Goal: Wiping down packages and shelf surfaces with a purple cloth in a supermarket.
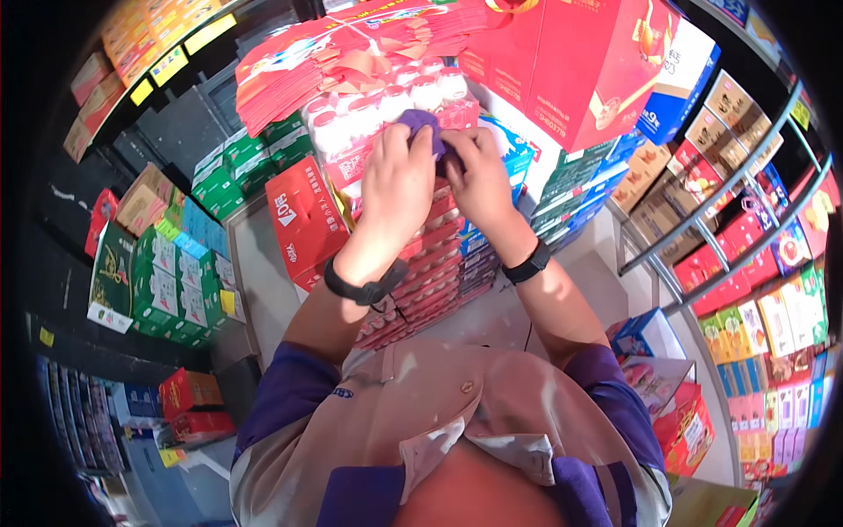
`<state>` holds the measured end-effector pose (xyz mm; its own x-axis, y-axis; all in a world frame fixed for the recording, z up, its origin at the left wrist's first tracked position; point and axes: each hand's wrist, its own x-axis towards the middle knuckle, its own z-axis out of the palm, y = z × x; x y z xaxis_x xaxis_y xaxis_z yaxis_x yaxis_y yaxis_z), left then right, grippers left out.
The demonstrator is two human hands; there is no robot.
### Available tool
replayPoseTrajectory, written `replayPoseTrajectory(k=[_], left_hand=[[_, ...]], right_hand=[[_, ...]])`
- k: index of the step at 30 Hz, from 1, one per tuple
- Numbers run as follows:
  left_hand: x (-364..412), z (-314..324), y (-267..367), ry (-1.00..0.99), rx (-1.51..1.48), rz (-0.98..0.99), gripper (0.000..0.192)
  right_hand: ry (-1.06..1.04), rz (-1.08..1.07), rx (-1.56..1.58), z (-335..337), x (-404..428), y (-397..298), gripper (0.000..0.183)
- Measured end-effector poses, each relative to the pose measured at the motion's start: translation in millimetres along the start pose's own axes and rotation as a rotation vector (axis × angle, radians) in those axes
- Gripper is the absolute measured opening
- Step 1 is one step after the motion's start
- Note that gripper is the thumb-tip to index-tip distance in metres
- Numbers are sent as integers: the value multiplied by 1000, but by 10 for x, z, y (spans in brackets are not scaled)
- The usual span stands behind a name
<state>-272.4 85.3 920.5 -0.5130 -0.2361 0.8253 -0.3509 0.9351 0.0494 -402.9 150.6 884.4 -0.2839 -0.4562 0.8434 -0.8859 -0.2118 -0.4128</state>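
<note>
A bunched purple cloth [427, 132] is between my two hands, over the top of a stack of shrink-wrapped bottle packs. My left hand [398, 181] grips it from the left, fingers curled over it. On the other side, the bent fingers of my right hand [479, 172] close on its darker, shaded edge. Just beyond are small white bottles with red caps [359, 115], under clear film with a pink-red band. The stack's lower layers [421, 277] drop toward the floor in front of me. A black band is on each wrist.
Flat red printed bags [355, 53] lie in a tied pile behind the bottles. A large red gift box [560, 72] stands at the upper right. A red carton [306, 221] sits left of the stack. Green cartons [174, 283] line the left; a metal rail [718, 197] is at right.
</note>
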Motion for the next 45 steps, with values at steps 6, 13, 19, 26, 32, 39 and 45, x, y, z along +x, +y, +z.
replayPoseTrajectory(k=[6, 13, 19, 26, 32, 39, 45], left_hand=[[-22, 312, 123, 86, 29, 29, 41], [-839, 520, 149, 36, 98, -118, 47], [-1297, 793, 220, 45, 78, -238, 46], [-1397, 1162, 317, -85, 44, -262, 42], [-966, 1502, 723, -49, -413, -269, 54], [-655, 2302, 768, -79, -612, -449, 37], [-675, 2511, 641, -138, -674, -565, 39]], right_hand=[[26, 35, 67, -54, -11, 291, 28], [-211, 125, 175, 186, -459, 228, 41], [-389, 144, 228, 251, -760, 363, 39], [-511, 194, 175, 272, -915, 776, 31], [-284, 182, 104, -294, -685, 1269, 35], [-189, -276, -365, -114, 202, 2056, 35], [-560, 123, -341, 15, 116, 2172, 32]])
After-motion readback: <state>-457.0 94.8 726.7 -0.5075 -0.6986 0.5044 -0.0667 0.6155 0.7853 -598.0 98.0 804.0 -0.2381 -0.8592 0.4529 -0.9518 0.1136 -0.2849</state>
